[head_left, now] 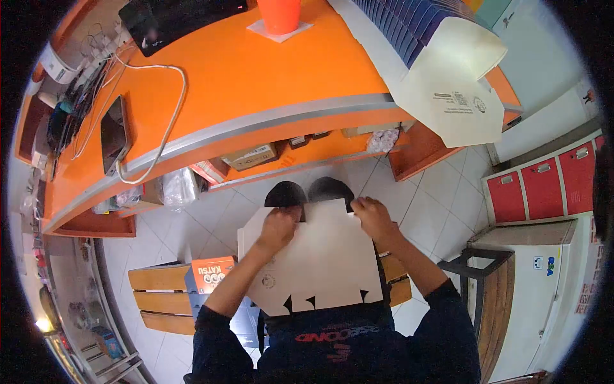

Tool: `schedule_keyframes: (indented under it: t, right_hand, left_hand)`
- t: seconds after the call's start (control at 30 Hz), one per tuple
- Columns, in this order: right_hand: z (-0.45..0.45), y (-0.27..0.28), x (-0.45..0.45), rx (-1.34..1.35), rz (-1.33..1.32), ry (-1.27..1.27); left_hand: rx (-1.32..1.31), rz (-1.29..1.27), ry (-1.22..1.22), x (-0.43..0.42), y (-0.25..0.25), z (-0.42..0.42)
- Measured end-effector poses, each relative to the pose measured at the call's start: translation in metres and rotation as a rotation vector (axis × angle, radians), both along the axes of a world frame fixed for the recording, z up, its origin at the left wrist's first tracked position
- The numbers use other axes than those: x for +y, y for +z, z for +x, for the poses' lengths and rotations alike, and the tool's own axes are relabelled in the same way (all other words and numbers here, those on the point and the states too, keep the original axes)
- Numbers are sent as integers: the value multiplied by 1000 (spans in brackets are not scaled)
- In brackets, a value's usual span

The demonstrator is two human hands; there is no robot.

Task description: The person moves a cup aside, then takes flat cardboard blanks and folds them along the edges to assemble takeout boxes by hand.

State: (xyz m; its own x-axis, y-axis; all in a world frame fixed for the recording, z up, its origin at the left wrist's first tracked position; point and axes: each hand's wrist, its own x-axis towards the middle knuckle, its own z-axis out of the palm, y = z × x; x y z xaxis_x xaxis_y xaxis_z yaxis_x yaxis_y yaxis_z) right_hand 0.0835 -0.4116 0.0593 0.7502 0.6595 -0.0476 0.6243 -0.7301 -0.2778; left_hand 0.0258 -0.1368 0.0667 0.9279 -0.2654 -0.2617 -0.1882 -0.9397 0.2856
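A flat, unfolded cardboard box blank (326, 256), pale inside with notched edges, lies over my lap. My left hand (279, 227) is closed on the blank near its far left edge, fingers curled. At the far right corner my right hand (373, 221) pinches the edge of the same blank. Some faint print shows on the left part of the blank, partly behind my left forearm. Just beyond its far edge are my two dark shoes (286, 193).
An orange counter (256, 77) with a metal edge curves ahead, holding a phone (115, 131), a cable and an orange cup (279, 16). Stacked box blanks (409, 25) sit at upper right. Beside me are a wooden bench (160, 288) and an orange-blue box (212, 274).
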Motion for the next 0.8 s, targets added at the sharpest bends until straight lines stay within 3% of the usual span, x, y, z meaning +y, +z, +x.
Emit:
schedule_keyframes:
  t: [0.07, 0.17, 0.23, 0.37, 0.47, 0.63, 0.73, 0.8]
  right_hand:
    - [-35, 20, -2, -137, 21, 29]
    - [-65, -4, -10, -228, -42, 117]
    - [-78, 2, -14, -138, -46, 81]
    - [-69, 25, -2, -31, -28, -28]
    - [-19, 28, 24, -105, 92, 113]
    - [30, 12, 61, 232, -191, 246]
    - [6, -6, 61, -89, 42, 214]
    - [-20, 11, 63, -55, -50, 206]
  left_hand:
    - [-246, -22, -35, -6, -16, -30]
    - [-464, -19, -78, -17, -24, -66]
    - [-582, -12, -73, -21, -21, -80]
    - [-574, -90, -48, -15, -23, -86]
    - [-496, -221, 12, -11, -11, -65]
    - [-394, -367, 116, -5, 1, -47]
    - [-345, -393, 260, -1, -10, -40]
    - [-324, -408, 315, -2, -14, -40]
